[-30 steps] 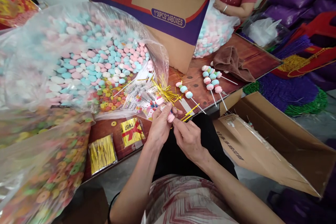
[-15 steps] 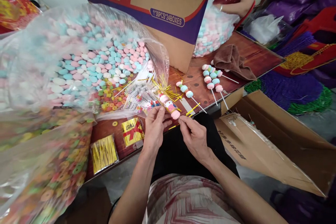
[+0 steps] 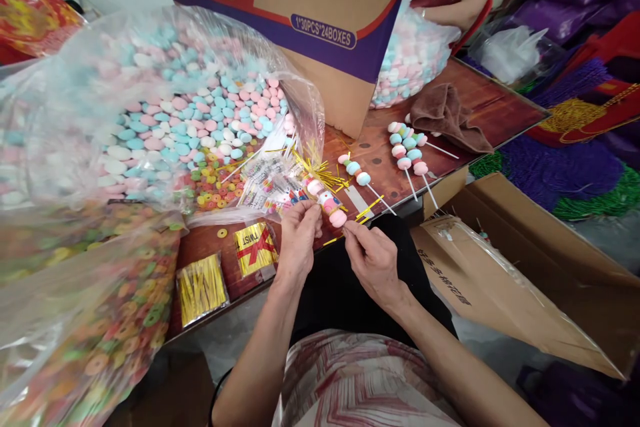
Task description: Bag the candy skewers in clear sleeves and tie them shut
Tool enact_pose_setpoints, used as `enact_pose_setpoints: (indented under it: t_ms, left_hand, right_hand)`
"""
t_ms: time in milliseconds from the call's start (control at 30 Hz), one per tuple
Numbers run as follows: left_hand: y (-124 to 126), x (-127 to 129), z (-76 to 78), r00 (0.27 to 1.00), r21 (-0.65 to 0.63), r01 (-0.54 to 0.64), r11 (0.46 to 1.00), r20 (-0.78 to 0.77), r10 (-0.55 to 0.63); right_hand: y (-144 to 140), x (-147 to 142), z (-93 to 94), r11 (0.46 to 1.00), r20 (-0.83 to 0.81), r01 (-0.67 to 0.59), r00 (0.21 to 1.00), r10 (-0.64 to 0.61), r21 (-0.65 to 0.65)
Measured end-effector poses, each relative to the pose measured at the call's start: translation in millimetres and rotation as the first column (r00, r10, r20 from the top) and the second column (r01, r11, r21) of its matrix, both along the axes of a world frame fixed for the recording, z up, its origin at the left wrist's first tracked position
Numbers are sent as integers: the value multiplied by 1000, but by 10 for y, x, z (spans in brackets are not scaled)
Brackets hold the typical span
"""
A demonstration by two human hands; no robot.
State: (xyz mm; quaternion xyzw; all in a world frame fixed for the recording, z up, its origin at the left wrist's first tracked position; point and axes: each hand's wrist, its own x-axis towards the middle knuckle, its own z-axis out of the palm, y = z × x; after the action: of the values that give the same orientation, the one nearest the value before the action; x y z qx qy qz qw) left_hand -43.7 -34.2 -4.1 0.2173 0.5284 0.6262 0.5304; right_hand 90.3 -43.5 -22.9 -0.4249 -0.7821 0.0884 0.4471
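Observation:
A marshmallow skewer [image 3: 336, 216] in a printed clear wrapper lies at an angle over the table edge. My right hand [image 3: 373, 250] is pinched at its lower end, where the stick would be; fingers hide most of that part. Close beside the wrapper, my left hand [image 3: 301, 235] has thumb and fingers pressed together, and whatever is between them is too small to make out. Printed wrappers [image 3: 273, 180] lie in a heap just beyond the left hand. Gold twist ties [image 3: 325, 173] are spread behind the skewer. To the right rests an unwrapped skewer [image 3: 355, 170].
A large bag of marshmallows [image 3: 165, 127] and ring gummies [image 3: 217, 180] fill the left. Packed twist ties [image 3: 203, 290] sit on the table's front edge. A tall carton [image 3: 320, 70] stands behind. More skewers [image 3: 407, 147], a brown cloth [image 3: 447, 120] and an open box [image 3: 520, 280] are right.
My left fingers have drawn together into a tighter pinch beside the wrapper. My right hand keeps its pinch at the skewer's lower end. The view has shifted slightly.

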Motion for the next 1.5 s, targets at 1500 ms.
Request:
enact_pose_setpoints:
  t_ms: [1500]
  left_hand:
    - [155,-1,59,900,92,108,990,415,-136]
  right_hand:
    - [-107,-177,50,692,-521,-355,853,-35,-628]
